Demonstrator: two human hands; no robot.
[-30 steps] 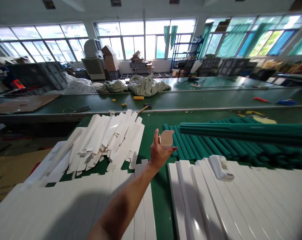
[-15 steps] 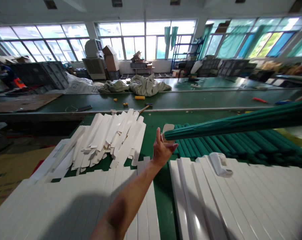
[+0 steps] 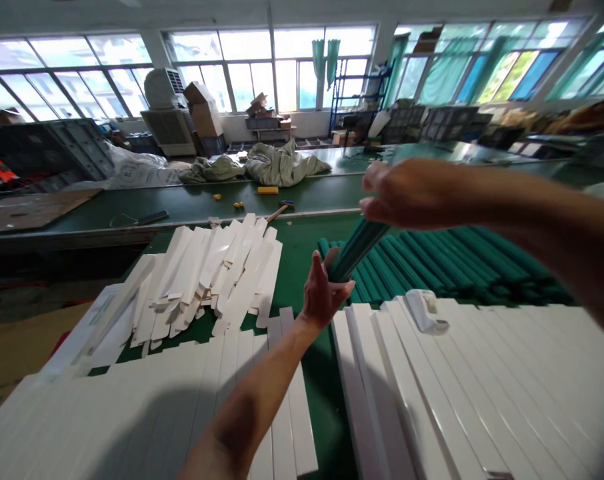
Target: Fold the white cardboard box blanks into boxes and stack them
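Observation:
A long, narrow green pleated bundle slants up and away from my left hand. My left hand is around its lower end, with thumb and a finger spread to either side. A small beige card flap shows behind that end; what it belongs to is hidden. My right hand comes in from the right, closed on the upper part of the bundle and covering its far end. Behind lies a row of similar green bundles on the green table.
Folded white cartons lie in a loose heap at left. Long white boxes lie side by side at front left, and more white boxes at right carry a white tape dispenser. A hammer rests near the far edge.
My right hand has come into view on the bundle. The bundle has swung from lying nearly level toward the right to a steeper, foreshortened slant. My left hand stays at its lower end.

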